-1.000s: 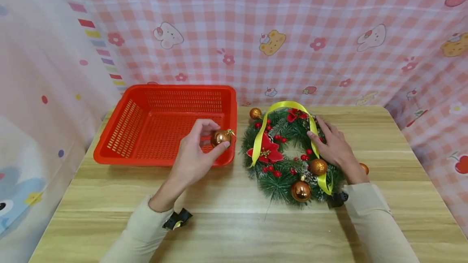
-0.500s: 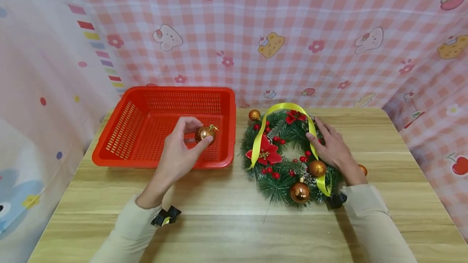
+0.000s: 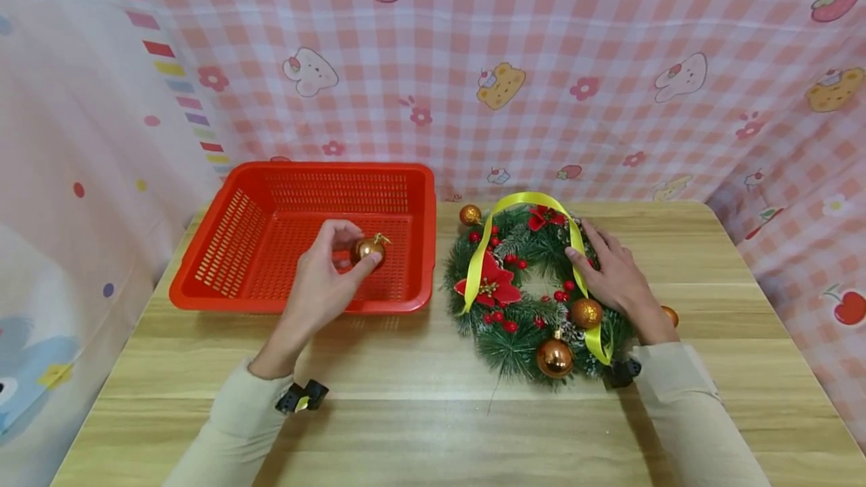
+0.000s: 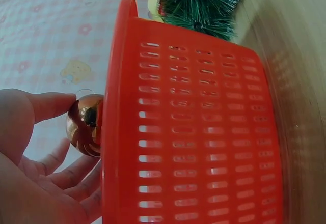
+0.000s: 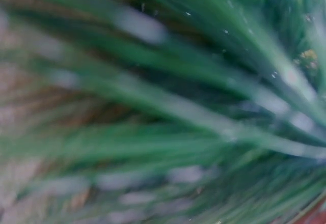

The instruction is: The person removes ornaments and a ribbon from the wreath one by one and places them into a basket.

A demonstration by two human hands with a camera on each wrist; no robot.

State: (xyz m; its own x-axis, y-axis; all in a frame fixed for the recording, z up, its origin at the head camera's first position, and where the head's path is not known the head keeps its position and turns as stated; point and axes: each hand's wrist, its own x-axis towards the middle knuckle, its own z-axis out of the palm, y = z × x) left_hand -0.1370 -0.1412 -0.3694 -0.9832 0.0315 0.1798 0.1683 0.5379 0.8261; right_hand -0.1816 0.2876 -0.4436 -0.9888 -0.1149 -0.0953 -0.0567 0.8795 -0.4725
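In the head view, my left hand pinches a shiny copper Christmas ball with a gold hanging loop, above the red plastic basket. The left wrist view has the same ball between thumb and fingers, partly hidden by the basket's rim. My right hand rests on the right side of a green Christmas wreath, its thumb beside the yellow ribbon. Red poinsettias, berries, pinecones and copper balls dress the wreath. Blurred green needles fill the right wrist view, hiding the fingers.
The basket stands left of the wreath on a wooden table. A glittery orange ball sits at the wreath's upper left, and another ball shows beyond the right wrist. A pink checked cloth hangs behind the table.
My left hand has moved left with the Christmas ball, from the basket's right rim to above its inside. The right hand stays on the wreath.
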